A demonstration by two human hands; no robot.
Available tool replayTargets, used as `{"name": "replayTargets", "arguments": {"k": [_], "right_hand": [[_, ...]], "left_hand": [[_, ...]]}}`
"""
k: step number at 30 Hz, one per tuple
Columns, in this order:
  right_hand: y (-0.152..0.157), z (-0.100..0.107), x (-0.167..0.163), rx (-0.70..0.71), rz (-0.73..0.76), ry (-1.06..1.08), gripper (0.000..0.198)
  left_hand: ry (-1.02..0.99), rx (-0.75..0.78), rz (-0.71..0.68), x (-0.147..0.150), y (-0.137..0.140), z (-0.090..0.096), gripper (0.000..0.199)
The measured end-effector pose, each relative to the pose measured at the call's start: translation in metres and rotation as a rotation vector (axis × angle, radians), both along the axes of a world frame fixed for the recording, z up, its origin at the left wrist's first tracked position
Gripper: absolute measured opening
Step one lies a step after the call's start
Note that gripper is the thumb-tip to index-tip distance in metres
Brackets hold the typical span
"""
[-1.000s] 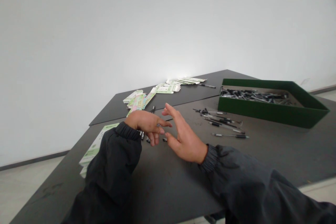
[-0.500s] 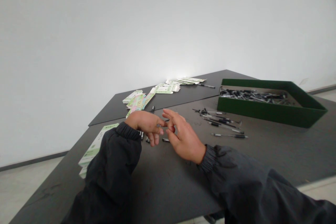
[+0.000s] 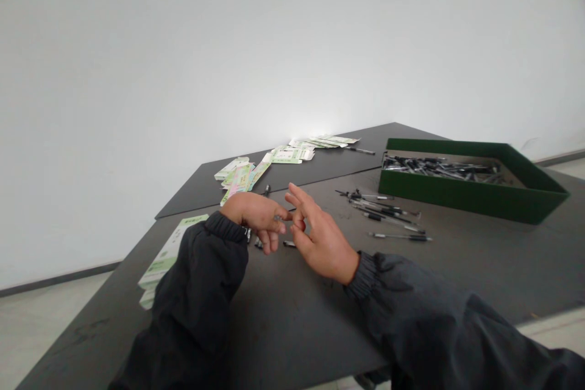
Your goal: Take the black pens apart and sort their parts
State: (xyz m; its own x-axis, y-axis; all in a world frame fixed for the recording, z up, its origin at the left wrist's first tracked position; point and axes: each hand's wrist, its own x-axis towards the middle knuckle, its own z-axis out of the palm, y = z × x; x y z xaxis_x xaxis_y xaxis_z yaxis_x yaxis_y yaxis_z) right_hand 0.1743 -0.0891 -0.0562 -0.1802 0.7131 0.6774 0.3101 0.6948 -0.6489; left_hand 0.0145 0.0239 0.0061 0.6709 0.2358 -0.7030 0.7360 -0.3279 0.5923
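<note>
Slanting away along the bench point(image 3: 315, 323), cartons point(image 3: 169, 251) lie left of the worker's bent left hand point(image 3: 256, 213), whose fingers obstruct half-hidden pens point(image 3: 248, 235). The right hand point(image 3: 324, 245) nearly meets it; what either grip holds, I cannot tell. Loose pens point(image 3: 375, 216) lie mostly crosswise, the nearest's dark end rightward, beside a pen-filled green box point(image 3: 457, 193).

The right cuff point(image 3: 360, 278), dark charcoal and gathered into narrow ribs, adjoins the bare right hand point(image 3: 325, 242). On its elbow side the right sleeve point(image 3: 429, 311) is loose and creased; to the cuff's left appear the matching left sleeve point(image 3: 196, 292), ribbed left cuff point(image 3: 225, 232) and bare left hand point(image 3: 256, 213).
</note>
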Motion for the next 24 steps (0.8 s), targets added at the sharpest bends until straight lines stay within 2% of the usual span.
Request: {"name": "replayTargets", "arguments": {"k": [3,6,11,15,18,24], "right_hand": [[-0.0043,0.0023,0.001,0.02,0.072,-0.053,0.08],[-0.0062,0.0041,0.0013,0.041,0.092,-0.084,0.078],[-0.0012,0.0021,0.0006,0.008,-0.069,-0.088,0.057],[0.0021,-0.001,0.0007,-0.012,-0.162,-0.056,0.045],[0.0017,-0.0013,0.0007,-0.02,-0.167,-0.052,0.044],[-0.0009,0.0014,0.001,-0.019,-0.148,-0.066,0.044]], "left_hand": [[-0.002,0.003,-0.004,-0.0026,0.0016,0.0014,0.046],[0.019,0.015,-0.062,-0.0041,0.0026,0.0013,0.05],[-0.033,-0.016,-0.036,-0.0024,0.0019,-0.0022,0.047],[-0.019,-0.013,-0.003,-0.0014,0.001,-0.0034,0.057],[-0.02,-0.006,-0.006,-0.0014,0.0013,-0.0038,0.06],[-0.053,-0.029,-0.057,-0.0016,0.0033,-0.0048,0.052]]}}
